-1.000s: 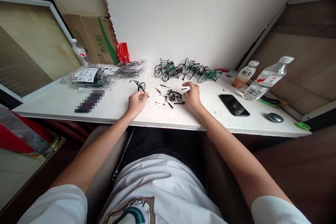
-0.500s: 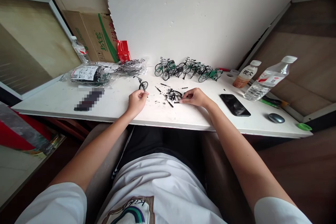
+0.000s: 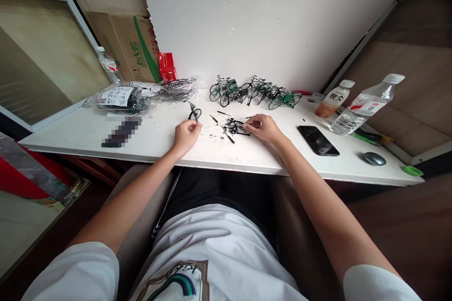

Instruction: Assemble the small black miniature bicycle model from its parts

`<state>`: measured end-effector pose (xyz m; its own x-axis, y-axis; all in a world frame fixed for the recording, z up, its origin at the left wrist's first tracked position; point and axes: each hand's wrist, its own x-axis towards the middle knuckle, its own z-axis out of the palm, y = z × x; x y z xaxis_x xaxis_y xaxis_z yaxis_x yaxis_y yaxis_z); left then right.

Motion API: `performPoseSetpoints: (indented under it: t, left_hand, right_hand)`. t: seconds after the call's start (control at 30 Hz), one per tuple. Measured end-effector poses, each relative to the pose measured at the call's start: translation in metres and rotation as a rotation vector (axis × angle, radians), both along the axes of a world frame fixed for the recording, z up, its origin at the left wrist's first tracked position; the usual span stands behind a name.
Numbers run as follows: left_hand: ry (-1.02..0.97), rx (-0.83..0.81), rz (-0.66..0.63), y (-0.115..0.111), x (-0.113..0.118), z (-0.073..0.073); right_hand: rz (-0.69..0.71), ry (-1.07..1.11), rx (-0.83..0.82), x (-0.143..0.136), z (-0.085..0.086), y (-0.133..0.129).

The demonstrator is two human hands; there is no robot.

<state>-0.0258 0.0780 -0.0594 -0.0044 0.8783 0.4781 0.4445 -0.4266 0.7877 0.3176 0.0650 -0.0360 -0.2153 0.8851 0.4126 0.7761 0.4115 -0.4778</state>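
Note:
My left hand (image 3: 187, 134) pinches a partly built miniature bicycle (image 3: 194, 113) with a spoked wheel and handlebar, held just above the white table. My right hand (image 3: 264, 128) is at the right side of a small heap of black bicycle parts (image 3: 237, 127). Its fingers are curved, thumb and forefinger apart, and the thumb tip touches or hovers over the heap; which, I cannot tell. A screwdriver-like black stick (image 3: 229, 137) and several tiny loose pieces lie around the heap.
Several finished miniature bicycles (image 3: 257, 91) stand along the back. Plastic bags of parts (image 3: 120, 99) lie at the left. On the right are a brown drink bottle (image 3: 334, 99), a water bottle (image 3: 367, 106), a phone (image 3: 318, 141) and a mouse (image 3: 374, 158). The table's front edge (image 3: 226, 168) is close.
My right hand has shifted slightly up and away from the near side of the heap, and its fingers have parted. My left hand still holds the bicycle in nearly the same place.

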Motion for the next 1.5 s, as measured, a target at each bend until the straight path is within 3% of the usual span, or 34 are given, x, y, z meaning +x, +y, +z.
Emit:
performPoseSetpoints:
  t: [0.13, 0.43, 0.73, 0.97, 1.33, 1.5]
  left_hand:
    - [0.014, -0.016, 0.005, -0.002, 0.001, 0.002]
    - [0.017, -0.022, 0.006, -0.002, 0.001, 0.002]
    - [0.125, 0.048, 0.013, -0.005, 0.002, 0.003]
    - [0.243, 0.184, 0.028, -0.003, -0.001, -0.003]
    - [0.513, 0.16, 0.129, -0.007, 0.002, -0.007]
    - [0.525, 0.154, 0.142, -0.009, 0.004, -0.009]
  right_hand:
    - [0.069, -0.126, 0.112, -0.011, -0.004, 0.0]
    - [0.185, -0.127, 0.057, -0.009, -0.008, 0.005]
    - [-0.13, -0.172, 0.071, -0.033, -0.011, 0.0]
    - [-0.196, -0.143, 0.063, -0.043, -0.014, 0.0]
    - [-0.12, 0.296, -0.013, -0.036, -0.012, 0.007]
    - [-0.066, 0.478, -0.106, -0.035, -0.008, 0.006]
